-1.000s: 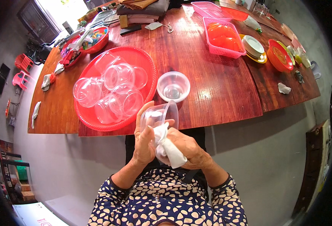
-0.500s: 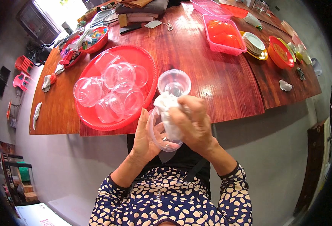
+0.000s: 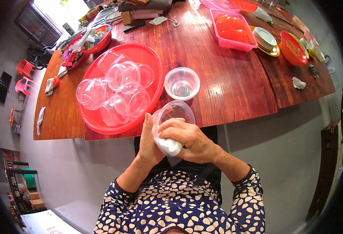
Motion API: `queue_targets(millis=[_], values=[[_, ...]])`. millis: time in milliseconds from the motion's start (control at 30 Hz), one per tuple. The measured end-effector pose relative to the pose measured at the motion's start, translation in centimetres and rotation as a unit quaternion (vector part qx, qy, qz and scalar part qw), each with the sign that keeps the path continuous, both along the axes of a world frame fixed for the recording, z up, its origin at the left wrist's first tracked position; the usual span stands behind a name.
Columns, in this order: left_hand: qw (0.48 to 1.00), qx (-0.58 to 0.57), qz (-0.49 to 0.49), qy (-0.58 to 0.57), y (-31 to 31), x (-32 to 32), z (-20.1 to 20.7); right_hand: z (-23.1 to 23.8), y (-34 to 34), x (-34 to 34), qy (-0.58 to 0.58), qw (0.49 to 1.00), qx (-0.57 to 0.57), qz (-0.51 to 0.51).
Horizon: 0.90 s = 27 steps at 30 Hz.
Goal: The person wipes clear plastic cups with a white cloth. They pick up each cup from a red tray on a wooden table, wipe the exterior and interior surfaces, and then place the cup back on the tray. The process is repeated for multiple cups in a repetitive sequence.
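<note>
Clear tubs (image 3: 124, 75) are kinda piled on a red tray (image 3: 146, 56), then in the left hand (image 3: 148, 147) a bowl (image 3: 181, 109) is gripped by the fingers near the table (image 3: 237, 85), white cloth (image 3: 169, 146) bunched inside, clutched by curled fingers of the right hand (image 3: 193, 141).

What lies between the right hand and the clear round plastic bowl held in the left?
A bunched white cloth, tucked under the right hand inside the clear bowl; the head view shows it.
</note>
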<state>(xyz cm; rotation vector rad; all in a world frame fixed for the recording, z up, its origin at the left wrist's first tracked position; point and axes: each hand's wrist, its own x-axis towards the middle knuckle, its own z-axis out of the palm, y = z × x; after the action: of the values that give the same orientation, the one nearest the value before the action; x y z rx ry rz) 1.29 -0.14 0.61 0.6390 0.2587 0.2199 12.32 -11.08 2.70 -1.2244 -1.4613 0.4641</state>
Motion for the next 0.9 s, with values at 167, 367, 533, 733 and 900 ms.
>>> queue_targets(millis=[167, 367, 533, 733, 900], values=[[0.999, -0.006, 0.042, 0.027, -0.6, 0.1, 0.7, -0.1, 2.0, 0.0, -0.331, 0.915, 0.083, -0.215], [0.997, 0.052, 0.049, 0.02, -0.5, 0.3, 0.2, 0.2, 0.2, -0.5, -0.285, 0.937, -0.136, -0.151], [0.999, 0.036, 0.003, 0.015, -0.1, -0.2, -0.1, 0.0, -0.2, -0.1, -0.056, 0.995, -0.078, 0.021], [0.981, -0.15, -0.014, -0.119, 0.4, -0.7, -0.9, 0.5, 0.5, -1.3, 0.012, 0.974, 0.035, -0.224], [0.997, 0.036, 0.051, 0.052, -0.9, -0.9, 0.3, 1.0, 0.4, -2.5, -0.127, 0.972, -0.044, -0.19]])
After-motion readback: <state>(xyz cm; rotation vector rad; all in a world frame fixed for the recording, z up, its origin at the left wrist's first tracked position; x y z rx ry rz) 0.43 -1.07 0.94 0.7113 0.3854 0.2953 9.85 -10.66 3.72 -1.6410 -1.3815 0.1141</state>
